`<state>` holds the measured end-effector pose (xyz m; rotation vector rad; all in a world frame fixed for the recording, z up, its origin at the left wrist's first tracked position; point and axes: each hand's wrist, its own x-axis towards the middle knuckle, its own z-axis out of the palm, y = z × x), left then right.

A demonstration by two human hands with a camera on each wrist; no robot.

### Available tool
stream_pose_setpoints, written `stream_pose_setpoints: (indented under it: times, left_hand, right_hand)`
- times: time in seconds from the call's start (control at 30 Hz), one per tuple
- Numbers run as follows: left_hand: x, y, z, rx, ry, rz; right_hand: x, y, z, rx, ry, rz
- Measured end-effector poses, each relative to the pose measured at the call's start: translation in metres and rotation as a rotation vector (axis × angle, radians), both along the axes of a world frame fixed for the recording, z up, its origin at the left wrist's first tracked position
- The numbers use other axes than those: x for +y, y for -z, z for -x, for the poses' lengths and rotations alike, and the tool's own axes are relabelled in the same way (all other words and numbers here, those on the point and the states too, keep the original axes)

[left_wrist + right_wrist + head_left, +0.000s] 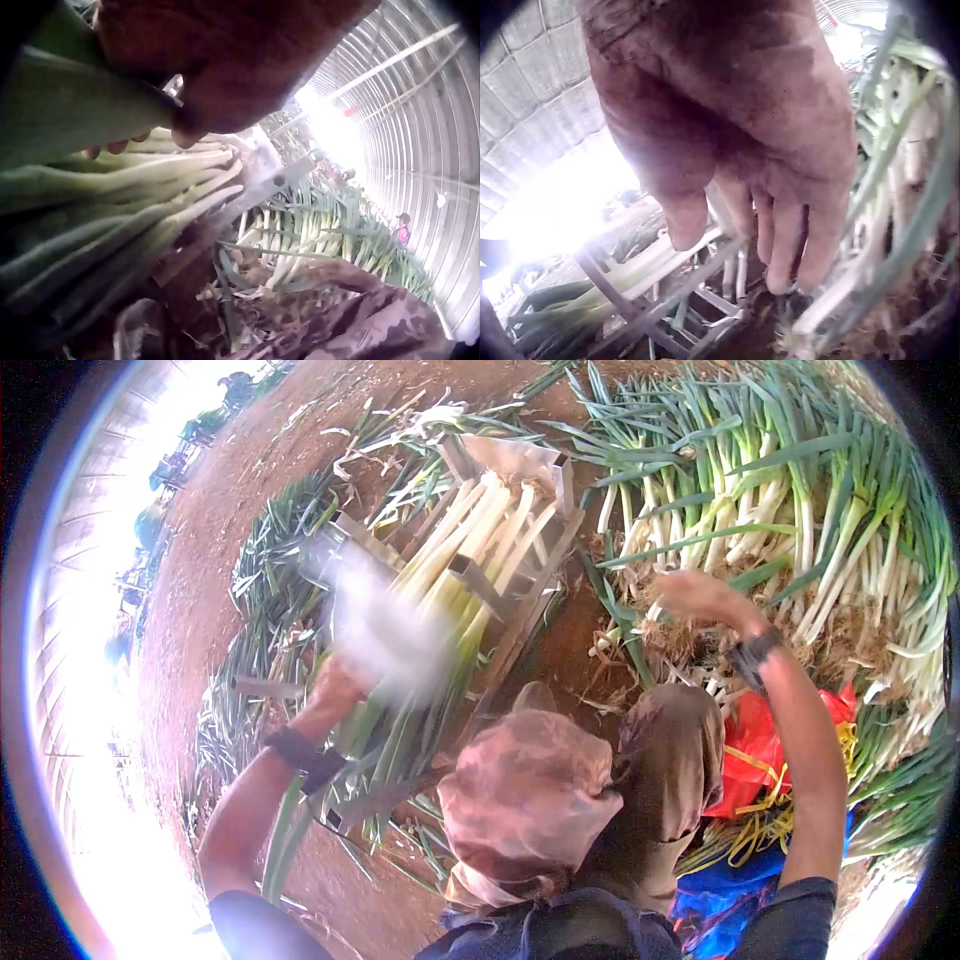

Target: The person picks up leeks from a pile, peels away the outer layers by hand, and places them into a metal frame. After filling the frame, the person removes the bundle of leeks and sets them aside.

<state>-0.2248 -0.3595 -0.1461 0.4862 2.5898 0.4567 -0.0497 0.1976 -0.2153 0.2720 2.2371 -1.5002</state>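
Note:
In the left wrist view, the fingers of my left hand (pixel 338 685) curl round a green onion's broad green stalk (pixel 75 109). A pale motion blur (pixel 395 630) covers the area just ahead of that hand in the head view. Under it, a bundle of long green onions (pixel 480 545) lies in a metal-and-wood rack (pixel 535 585), white ends pointing away from me. My right hand (pixel 700 598) reaches over the root ends of a large green onion pile (pixel 800 520). Its fingers (pixel 784 247) extend loosely downward, with nothing held in them.
Green onion leaves (pixel 275 570) lie heaped left of the rack. My bent knee (pixel 670 740) stands between the rack and the pile. A red bag (pixel 745 750), yellow straps (pixel 750 835) and blue sheeting (pixel 735 900) lie by my right side, on bare soil strewn with scraps.

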Motion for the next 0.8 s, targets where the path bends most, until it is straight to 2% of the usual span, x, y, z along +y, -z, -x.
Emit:
stream_pose_setpoints:
  times: [0.07,0.13,0.17,0.2,0.27,0.3,0.37,0.4,0.47,0.57,0.63,0.67,0.73,0.77,0.8]
  left_hand:
    - [0.032,0.009,-0.005,-0.125,-0.053,-0.062]
    - [0.051,0.034,0.000,-0.136,-0.038,-0.047]
    - [0.059,0.047,0.002,-0.106,-0.005,-0.011]
    - [0.073,0.047,-0.002,-0.112,-0.011,-0.006]
    - [0.099,0.046,-0.015,-0.098,0.000,0.026]
    - [0.108,0.051,-0.021,-0.099,0.002,0.039]
    - [0.104,0.071,-0.036,-0.032,-0.017,-0.093]
    - [0.107,0.079,-0.042,-0.001,-0.041,-0.126]
    - [0.113,0.085,-0.042,-0.047,-0.051,-0.103]
    - [0.118,0.088,-0.047,-0.130,-0.089,-0.080]
    - [0.116,0.086,-0.039,-0.136,-0.037,-0.120]
    - [0.114,0.084,-0.034,-0.143,-0.046,-0.113]
    - [0.110,0.077,-0.020,-0.726,-0.373,-0.369]
    - [0.103,0.082,-0.013,-0.728,-0.382,-0.370]
    - [0.098,0.085,-0.004,-0.811,-0.258,-0.391]
  right_hand:
    - [-0.034,-0.019,0.073,-0.135,-0.399,-0.350]
    - [-0.071,-0.021,0.102,0.028,-0.253,-0.308]
    - [-0.081,0.011,0.134,-0.040,-0.232,-0.171]
    - [-0.102,0.014,0.144,-0.034,-0.080,-0.149]
    - [-0.127,0.047,0.175,-0.044,-0.076,0.022]
    - [-0.144,0.063,0.183,-0.056,-0.082,0.031]
    - [-0.177,0.087,0.188,-0.040,0.319,0.171]
    - [-0.179,0.089,0.192,-0.047,0.302,0.255]
    - [-0.180,0.136,0.224,-0.042,0.368,0.234]
    - [-0.176,0.143,0.211,-0.060,0.471,0.297]
    - [-0.173,0.138,0.209,0.134,0.559,0.489]
    - [-0.174,0.135,0.211,0.036,0.604,0.408]
    - [-0.178,0.137,0.206,0.103,0.631,0.479]
    - [-0.178,0.137,0.205,0.181,0.660,0.548]
    - [-0.178,0.142,0.207,0.179,0.653,0.550]
